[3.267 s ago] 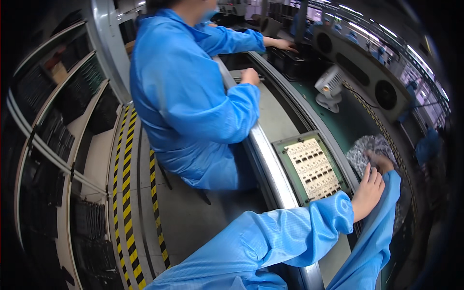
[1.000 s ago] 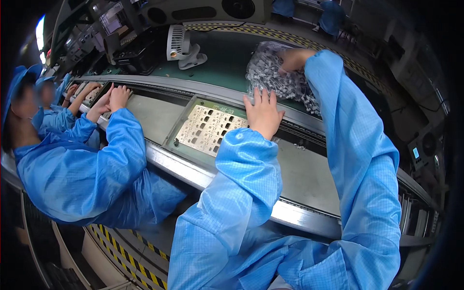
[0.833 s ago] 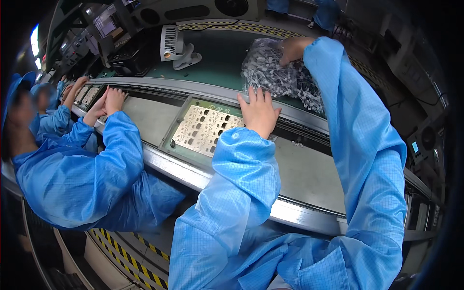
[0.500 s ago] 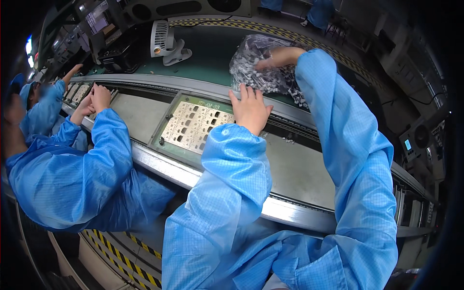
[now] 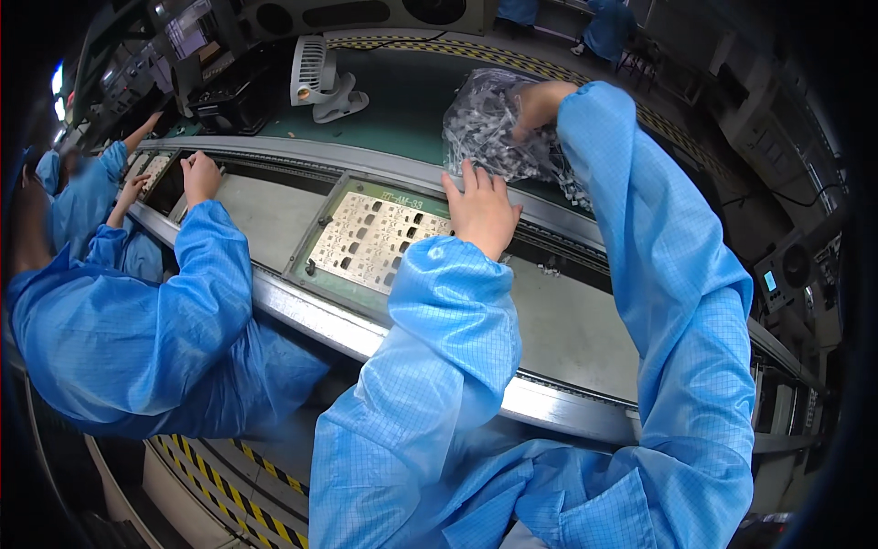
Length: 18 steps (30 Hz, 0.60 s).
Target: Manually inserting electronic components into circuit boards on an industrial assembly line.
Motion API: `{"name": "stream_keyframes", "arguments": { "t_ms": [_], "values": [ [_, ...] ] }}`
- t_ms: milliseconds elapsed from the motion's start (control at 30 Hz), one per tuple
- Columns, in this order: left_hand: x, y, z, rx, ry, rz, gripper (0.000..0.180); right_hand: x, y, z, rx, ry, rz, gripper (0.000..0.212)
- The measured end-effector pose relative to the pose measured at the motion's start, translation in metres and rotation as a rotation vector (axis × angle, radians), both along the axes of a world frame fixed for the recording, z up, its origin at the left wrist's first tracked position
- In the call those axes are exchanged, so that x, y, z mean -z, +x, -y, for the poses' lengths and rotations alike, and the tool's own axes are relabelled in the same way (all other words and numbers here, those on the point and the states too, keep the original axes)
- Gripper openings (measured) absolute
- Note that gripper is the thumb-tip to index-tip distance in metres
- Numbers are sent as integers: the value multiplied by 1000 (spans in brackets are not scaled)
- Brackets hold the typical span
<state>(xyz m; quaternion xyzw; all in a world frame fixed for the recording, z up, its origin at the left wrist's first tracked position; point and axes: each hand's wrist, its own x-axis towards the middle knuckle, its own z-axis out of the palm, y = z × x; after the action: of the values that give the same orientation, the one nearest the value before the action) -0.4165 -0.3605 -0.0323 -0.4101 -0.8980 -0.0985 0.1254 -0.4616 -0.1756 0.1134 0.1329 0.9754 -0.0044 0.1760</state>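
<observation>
My left hand (image 5: 485, 212) lies flat with its fingers stretched out, across the right end of a green carrier frame (image 5: 331, 285) and the conveyor's far rail. In the carrier sits a pale circuit board panel (image 5: 382, 240) with several dark cutouts. Beyond and to the right, my right hand (image 5: 541, 104) reaches into a clear plastic bag (image 5: 476, 119) full of small white and grey parts. Its fingers are sunk among the parts and the plastic, so their grip is hidden.
The conveyor (image 5: 572, 320) runs across in front of me, with metal rails (image 5: 311, 314). Loose small parts (image 5: 549, 271) lie near its far side. A white fan (image 5: 315, 78) stands on the green bench (image 5: 393, 105). To my left a co-worker in a blue smock (image 5: 119, 348) works at the line.
My right hand has shifted slightly inside the bag, and the plastic has changed shape. My left hand stays by the carrier. The co-worker's hands have moved apart.
</observation>
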Motion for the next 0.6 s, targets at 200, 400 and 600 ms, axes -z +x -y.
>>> {"name": "stream_keyframes", "arguments": {
  "t_ms": [200,400,600],
  "values": [
    [1,-3,2,-31,2,2,59,24,-12,-13,-162,82,19,70],
    [16,-4,8,-37,17,5,58,8,-4,19,-151,248,50,74],
    [27,-11,7,-41,41,-46,57,-22,12,-5,-310,229,-157,71]
  ]
}}
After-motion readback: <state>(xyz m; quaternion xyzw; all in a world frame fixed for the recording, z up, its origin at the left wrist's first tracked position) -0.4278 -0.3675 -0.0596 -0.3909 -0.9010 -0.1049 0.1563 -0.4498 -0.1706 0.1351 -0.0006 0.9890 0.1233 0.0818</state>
